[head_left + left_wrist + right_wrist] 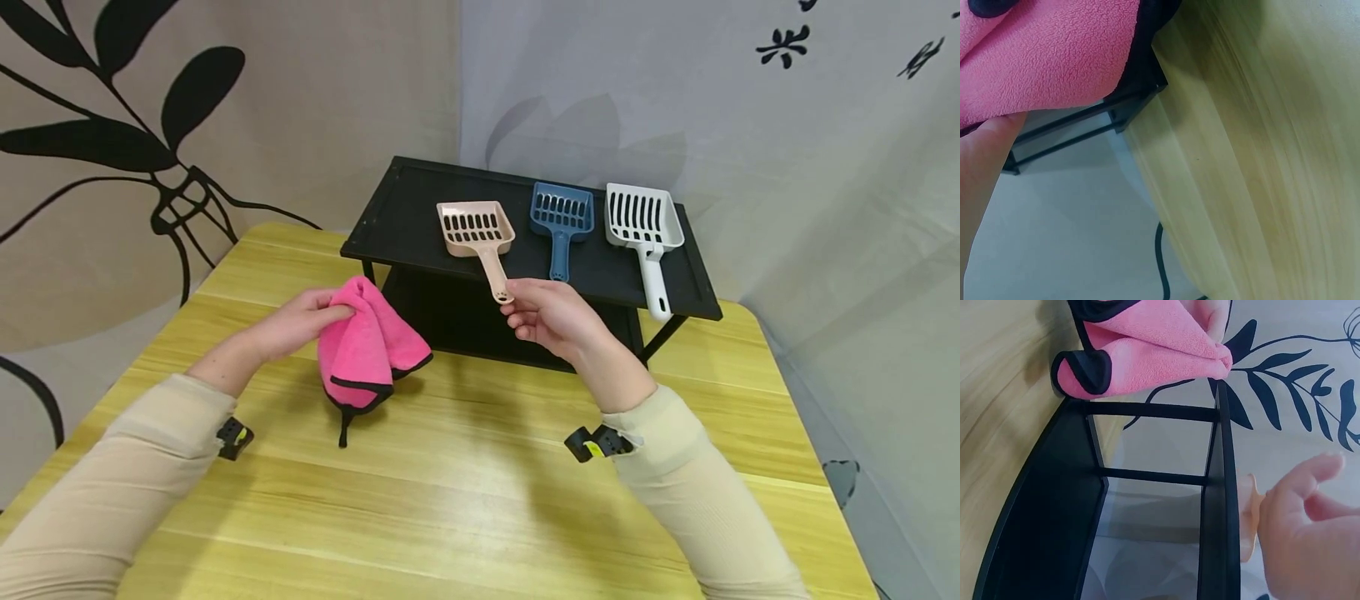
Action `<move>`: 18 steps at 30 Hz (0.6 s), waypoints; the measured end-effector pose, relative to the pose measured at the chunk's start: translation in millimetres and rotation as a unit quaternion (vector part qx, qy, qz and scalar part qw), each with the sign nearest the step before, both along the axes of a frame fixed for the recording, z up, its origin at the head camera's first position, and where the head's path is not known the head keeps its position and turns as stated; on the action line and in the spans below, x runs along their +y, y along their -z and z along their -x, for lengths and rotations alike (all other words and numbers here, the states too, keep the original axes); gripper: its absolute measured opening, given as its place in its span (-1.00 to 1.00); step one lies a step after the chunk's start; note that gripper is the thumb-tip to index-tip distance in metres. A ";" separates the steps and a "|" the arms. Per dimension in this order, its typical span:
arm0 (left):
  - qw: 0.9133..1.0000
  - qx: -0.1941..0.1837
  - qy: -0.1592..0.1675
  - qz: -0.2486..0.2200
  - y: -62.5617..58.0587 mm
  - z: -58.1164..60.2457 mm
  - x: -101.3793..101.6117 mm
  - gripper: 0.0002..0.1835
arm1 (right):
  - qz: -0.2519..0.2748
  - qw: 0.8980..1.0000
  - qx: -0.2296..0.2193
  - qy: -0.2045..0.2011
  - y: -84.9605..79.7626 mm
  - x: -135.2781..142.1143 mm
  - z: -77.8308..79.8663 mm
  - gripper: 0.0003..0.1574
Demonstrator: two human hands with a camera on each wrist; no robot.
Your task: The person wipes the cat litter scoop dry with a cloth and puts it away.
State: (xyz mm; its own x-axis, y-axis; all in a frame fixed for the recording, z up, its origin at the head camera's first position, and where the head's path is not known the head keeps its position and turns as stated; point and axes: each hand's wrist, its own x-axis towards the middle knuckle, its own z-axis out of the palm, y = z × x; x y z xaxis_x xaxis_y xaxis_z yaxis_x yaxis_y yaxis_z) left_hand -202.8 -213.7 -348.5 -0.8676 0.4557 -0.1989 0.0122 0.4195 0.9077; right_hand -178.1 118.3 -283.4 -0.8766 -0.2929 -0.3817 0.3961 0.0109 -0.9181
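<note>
My left hand point(300, 321) grips a pink cloth point(363, 342) with black edging and a small black hanging loop, bunched at its top and draped down over the wooden table. At the front edge of a black two-tier rack, my right hand point(553, 317) pinches the handle end of a pale pink litter scoop point(476, 227), whose slotted head lies over the top shelf. To its right lie a blue litter scoop point(561, 212) and a larger white litter scoop point(643, 215). The right wrist view shows the pink scoop point(1247, 519) partly hidden behind the hand.
The black rack point(420, 187) stands at the back of the wooden table point(420, 500), with an open lower tier. Behind it hangs pale fabric point(337, 100) printed with dark leaves. The white scoop's handle reaches over the rack's front edge.
</note>
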 end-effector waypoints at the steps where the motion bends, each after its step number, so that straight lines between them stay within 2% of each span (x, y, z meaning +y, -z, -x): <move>1: 1.000 -0.001 0.000 -0.001 0.1 0.0 0.0 -0.58 | 0.001 1.000 -0.003 0.007 0.0 -1.7 1.3 -0.52; 5: 1.000 -0.001 0.004 -0.004 0.6 -0.2 0.2 -0.59 | 0.012 1.000 -0.006 0.019 1.7 -8.1 6.0 -0.49; 13: 1.000 -0.002 0.005 -0.003 1.7 -1.1 -1.2 -0.59 | 0.001 1.000 -0.006 0.008 3.9 -15.3 8.9 -0.52; 18: 1.000 0.001 0.006 -0.002 2.5 -1.1 -1.5 -0.60 | 0.032 0.999 -0.009 0.013 4.7 -18.7 8.5 -0.55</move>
